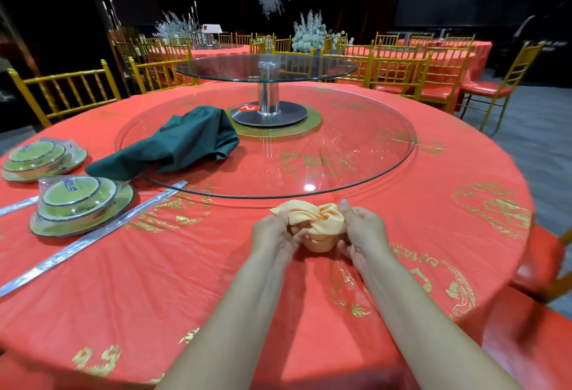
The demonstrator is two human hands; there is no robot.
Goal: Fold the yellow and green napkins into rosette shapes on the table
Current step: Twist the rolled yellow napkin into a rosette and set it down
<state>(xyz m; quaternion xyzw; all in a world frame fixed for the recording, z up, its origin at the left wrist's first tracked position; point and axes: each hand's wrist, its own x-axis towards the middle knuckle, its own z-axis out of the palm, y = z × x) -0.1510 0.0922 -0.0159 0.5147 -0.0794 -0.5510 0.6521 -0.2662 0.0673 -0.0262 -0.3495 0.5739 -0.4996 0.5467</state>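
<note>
Looks like a banquet hall: round tabletop [185, 265] in red-and-gold cloth, glass turntable [340, 148] just beyond the fingers [346, 207], wrapped dish sets [80, 204] off to their left, gilt chairs [399, 77], more red tables [448, 52] and white floral centrepieces [309, 33] far beyond.

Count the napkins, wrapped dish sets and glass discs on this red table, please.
Napkins: 2 (yellow napkin, green napkin)
Dish sets: 2
Glass discs: 2
Total: 6
</note>
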